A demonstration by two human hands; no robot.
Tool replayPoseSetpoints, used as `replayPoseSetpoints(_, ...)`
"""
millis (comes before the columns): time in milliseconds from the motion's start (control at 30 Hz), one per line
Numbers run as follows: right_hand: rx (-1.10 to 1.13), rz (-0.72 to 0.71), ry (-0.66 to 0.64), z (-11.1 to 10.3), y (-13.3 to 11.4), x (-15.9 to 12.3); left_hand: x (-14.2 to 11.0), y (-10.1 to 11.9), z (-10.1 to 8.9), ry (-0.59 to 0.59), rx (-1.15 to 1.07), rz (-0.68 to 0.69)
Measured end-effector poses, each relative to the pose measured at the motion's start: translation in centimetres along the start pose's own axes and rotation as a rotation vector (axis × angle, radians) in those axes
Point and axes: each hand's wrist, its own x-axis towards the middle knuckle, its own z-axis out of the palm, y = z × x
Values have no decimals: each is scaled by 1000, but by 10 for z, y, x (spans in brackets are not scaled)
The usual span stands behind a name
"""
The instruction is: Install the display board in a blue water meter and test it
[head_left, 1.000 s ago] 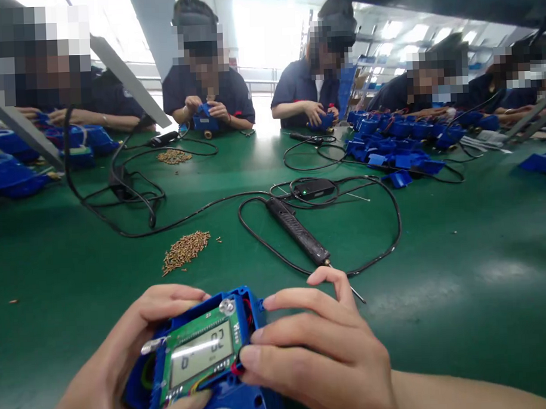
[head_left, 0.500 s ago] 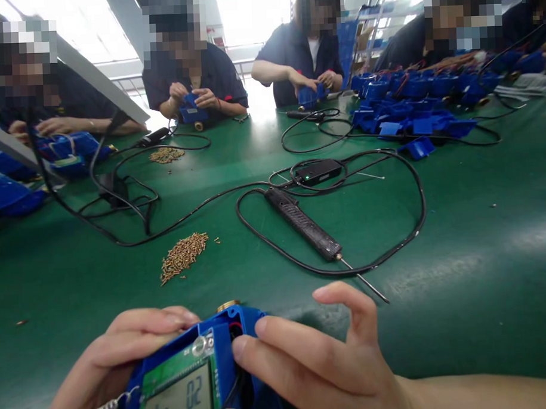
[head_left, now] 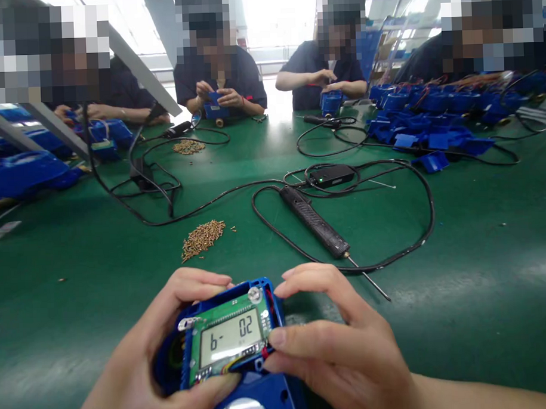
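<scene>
Both my hands hold a blue plastic housing just above the near edge of the green table. A green circuit board with an LCD reading "b- 02" sits face up in it. My left hand wraps the housing's left side, thumb along the board's lower edge. My right hand grips the right side, fingers curled over the top right corner and thumb on the board's right edge, near red and yellow wires. A black electric screwdriver lies beyond my hands, its bit pointing toward me.
A pile of small brass screws lies left of the screwdriver. Its black cable loops around a small black adapter. Several people sit across the table handling blue housings. A heap of blue housings is at the far right.
The housing has come up and to the right, level again, so the whole display shows. My right-hand fingers have closed down onto its top right corner.
</scene>
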Motion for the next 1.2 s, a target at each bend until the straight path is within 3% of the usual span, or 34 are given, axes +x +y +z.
replayPoseSetpoints(133, 147, 165, -54, -4, -4, 8, 5, 11, 7, 62, -100, 1)
replayPoseSetpoints(267, 246, 348, -185, -9, -7, 14, 7, 17, 6, 9, -152, -59)
replayPoseSetpoints(400, 289, 415, -286, -19, -3, 18, 9, 24, 0, -62, -184, -120)
replayPoseSetpoints(533, 371, 467, -474, -28, 2, 24, 12, 28, -3, -96, -206, -104)
replayPoseSetpoints(767, 452, 307, -596, -20, 8, 41, 13, 29, -3, -86, -252, -81)
replayPoseSetpoints(1200, 248, -1, -678, -17, 14, 51, 15, 34, -5, -114, -301, -95)
